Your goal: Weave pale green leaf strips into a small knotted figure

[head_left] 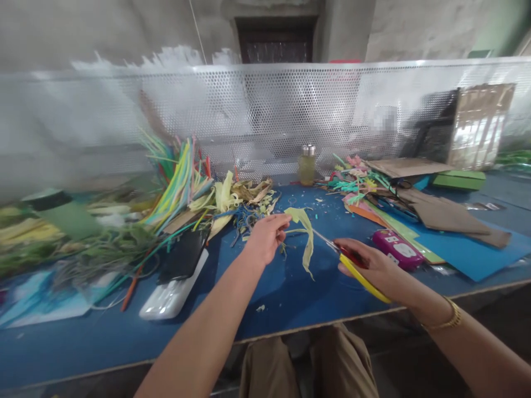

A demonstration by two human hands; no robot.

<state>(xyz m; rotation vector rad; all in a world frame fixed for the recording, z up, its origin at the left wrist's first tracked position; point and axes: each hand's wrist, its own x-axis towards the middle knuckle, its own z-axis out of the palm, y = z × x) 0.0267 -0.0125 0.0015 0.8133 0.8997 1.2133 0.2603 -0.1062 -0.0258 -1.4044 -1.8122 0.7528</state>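
Note:
My left hand (265, 236) pinches the top of a pale yellow-green leaf strip (306, 237), which hangs and curls down over the blue table (290, 298). My right hand (375, 268) is closed around the red and yellow handles of a pair of scissors (352, 264). The scissor blades point left toward the strip and reach close to its edge. Both hands hover just above the table's middle.
A bundle of coloured strips (178, 179) and dried leaf scraps (249, 196) lie at the left. A black phone on a white case (176, 276) lies front left. A small jar (307, 165), paper cuttings (357, 179), brown card (448, 213) and a pink case (398, 249) sit at the right. A perforated metal screen (290, 110) backs the table.

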